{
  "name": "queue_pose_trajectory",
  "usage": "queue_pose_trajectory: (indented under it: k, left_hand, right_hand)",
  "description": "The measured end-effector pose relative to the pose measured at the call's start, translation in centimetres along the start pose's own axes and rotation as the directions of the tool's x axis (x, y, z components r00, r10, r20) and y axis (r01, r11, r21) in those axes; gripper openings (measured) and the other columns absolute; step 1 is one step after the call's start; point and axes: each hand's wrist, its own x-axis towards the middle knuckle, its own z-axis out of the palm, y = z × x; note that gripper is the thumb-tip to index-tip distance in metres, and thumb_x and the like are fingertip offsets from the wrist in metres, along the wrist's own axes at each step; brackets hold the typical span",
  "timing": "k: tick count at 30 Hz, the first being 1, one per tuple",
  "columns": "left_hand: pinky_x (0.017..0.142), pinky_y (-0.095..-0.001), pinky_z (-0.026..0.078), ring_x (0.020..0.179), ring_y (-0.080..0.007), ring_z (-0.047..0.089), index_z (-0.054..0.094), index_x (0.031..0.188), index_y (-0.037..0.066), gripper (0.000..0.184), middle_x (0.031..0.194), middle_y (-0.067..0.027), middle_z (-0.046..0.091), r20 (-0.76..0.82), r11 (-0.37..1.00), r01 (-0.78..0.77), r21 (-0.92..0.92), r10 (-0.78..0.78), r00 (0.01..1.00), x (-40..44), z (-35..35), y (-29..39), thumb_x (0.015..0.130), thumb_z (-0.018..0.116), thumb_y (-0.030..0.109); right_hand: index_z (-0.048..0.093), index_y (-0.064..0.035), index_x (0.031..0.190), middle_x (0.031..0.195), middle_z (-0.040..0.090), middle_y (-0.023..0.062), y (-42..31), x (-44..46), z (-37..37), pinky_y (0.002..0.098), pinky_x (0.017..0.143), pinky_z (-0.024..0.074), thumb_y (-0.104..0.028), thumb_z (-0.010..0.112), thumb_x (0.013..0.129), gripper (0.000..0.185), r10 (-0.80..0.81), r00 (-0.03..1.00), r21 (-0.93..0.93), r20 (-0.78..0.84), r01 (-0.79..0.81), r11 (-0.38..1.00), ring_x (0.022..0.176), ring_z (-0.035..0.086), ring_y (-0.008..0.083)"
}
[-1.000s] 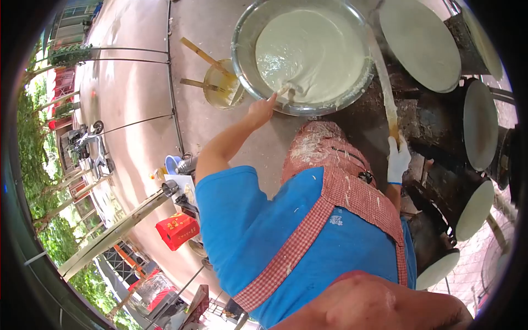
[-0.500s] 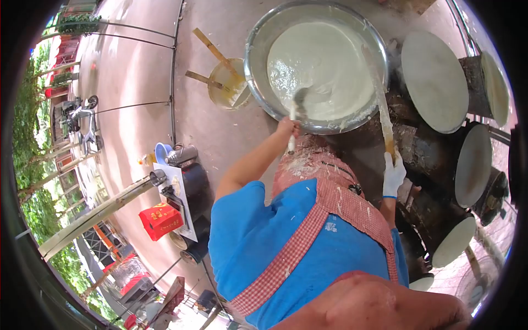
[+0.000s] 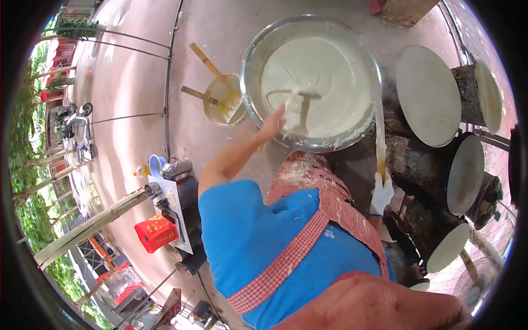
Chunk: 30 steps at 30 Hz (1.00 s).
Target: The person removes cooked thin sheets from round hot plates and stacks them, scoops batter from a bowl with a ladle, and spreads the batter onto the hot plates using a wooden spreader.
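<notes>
A large metal basin (image 3: 254,115) full of pale, creamy batter (image 3: 335,77) stands in front of me. My left hand (image 3: 273,122), bare and blurred, is over its near-left rim. It appears closed on a pale ladle (image 3: 295,103) coated with batter, low over the surface; the ladle's head is hard to make out. My right hand (image 3: 382,193), in a white glove, is closed round the wooden end of a long batter-coated stick (image 3: 380,132). The stick runs forward along the basin's right rim.
Round griddles (image 3: 429,96) on dark drum stoves (image 3: 418,165) line my right. Left of the basin is a bucket (image 3: 223,118) with two wooden sticks. Further left, a small table (image 3: 179,217) bears a red box (image 3: 155,234) and a blue bowl (image 3: 158,164).
My left hand has moved left with the ladle, whose handle no longer points back towards me. My right hand has shifted slightly closer to me, still holding the stick. The view has shifted a little.
</notes>
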Motion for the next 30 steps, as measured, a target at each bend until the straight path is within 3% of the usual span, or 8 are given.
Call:
queue_pose_trajectory:
  k: [2,4,5,11,13,16,23,30]
  left_hand:
    - [0.078,-0.0430,0.045,0.089,-0.0388,0.057,0.029,0.133,0.006,0.059,0.104,-0.0226,0.057,0.143,0.998,0.060,-0.035,-0.054,0.988,-0.2,-1.5,1.9,0.079,0.051,0.015]
    - [0.070,-0.0433,0.048,0.080,-0.0376,0.060,0.028,0.132,0.006,0.060,0.096,-0.0234,0.059,0.347,0.718,0.695,0.026,-0.658,0.668,2.7,-3.9,5.0,0.078,0.052,0.016]
    - [0.056,-0.0419,0.049,0.059,-0.0347,0.060,0.029,0.131,0.005,0.059,0.080,-0.0228,0.060,-0.061,0.943,0.296,0.153,-0.290,0.955,1.9,1.3,-3.3,0.077,0.051,0.014]
    - [0.057,-0.0477,0.046,0.062,-0.0375,0.059,0.032,0.125,0.003,0.052,0.071,-0.0242,0.058,0.080,0.832,0.552,-0.050,-0.548,0.833,17.7,-1.8,-2.2,0.077,0.048,0.012]
    - [0.060,-0.0503,0.045,0.067,-0.0414,0.057,0.030,0.127,0.003,0.053,0.071,-0.0256,0.058,0.074,0.961,0.223,0.166,-0.238,0.969,21.5,-0.1,-3.4,0.077,0.046,0.012]
    - [0.060,-0.0506,0.044,0.066,-0.0434,0.056,0.027,0.129,0.005,0.054,0.069,-0.0261,0.057,0.182,0.974,0.021,0.226,-0.064,0.981,22.1,-0.1,-0.2,0.078,0.044,0.010]
    - [0.063,-0.0506,0.042,0.068,-0.0437,0.055,0.019,0.135,0.010,0.061,0.070,-0.0266,0.056,0.447,0.987,-0.003,0.158,-0.069,0.892,9.5,-6.7,2.3,0.079,0.045,0.010]
    - [0.063,-0.0527,0.043,0.069,-0.0444,0.056,0.025,0.131,0.009,0.059,0.071,-0.0279,0.057,0.439,0.968,-0.071,0.242,-0.044,0.897,17.6,-1.2,-0.7,0.075,0.045,0.007]
  right_hand:
    - [0.055,-0.0026,0.114,0.090,0.064,0.0094,1.3,0.5,0.4,0.0244,0.047,0.0414,-0.024,0.061,0.080,0.041,-0.017,1.000,0.008,-0.021,0.017,1.000,0.049,0.049,0.0092]
    - [0.055,-0.0025,0.114,0.089,0.064,0.0095,1.0,0.2,0.6,0.0245,0.047,0.0417,-0.024,0.061,0.080,0.041,-0.026,0.998,0.008,-0.052,0.026,1.000,0.050,0.049,0.0091]
    - [0.055,-0.0024,0.114,0.090,0.064,0.0098,-0.1,-0.1,0.4,0.0260,0.050,0.0431,-0.024,0.061,0.080,0.040,-0.001,0.999,-0.010,-0.034,0.000,1.000,0.053,0.052,0.0108]
    - [0.054,0.0007,0.113,0.103,0.061,0.0140,0.6,-0.9,1.1,0.0302,0.077,0.0446,-0.021,0.061,0.080,0.040,-0.031,0.998,-0.126,-0.055,0.024,0.992,0.086,0.059,0.0207]
    - [0.053,0.0017,0.113,0.108,0.060,0.0153,0.7,-1.1,1.5,0.0306,0.084,0.0424,-0.021,0.060,0.080,0.041,-0.067,0.995,-0.128,-0.078,0.057,0.990,0.097,0.058,0.0228]
    - [0.053,0.0029,0.113,0.113,0.057,0.0167,0.9,-1.5,2.1,0.0292,0.089,0.0400,-0.021,0.060,0.080,0.041,-0.029,0.997,-0.053,-0.070,0.025,0.998,0.104,0.055,0.0229]
    - [0.054,0.0012,0.112,0.110,0.059,0.0153,0.4,-1.2,2.8,0.0297,0.086,0.0422,-0.022,0.061,0.080,0.041,-0.139,0.985,-0.054,-0.105,0.134,0.990,0.100,0.057,0.0228]
    - [0.055,0.0013,0.111,0.107,0.060,0.0139,0.9,-0.8,2.6,0.0294,0.084,0.0437,-0.022,0.061,0.079,0.040,-0.141,0.982,-0.055,-0.127,0.135,0.989,0.097,0.059,0.0224]
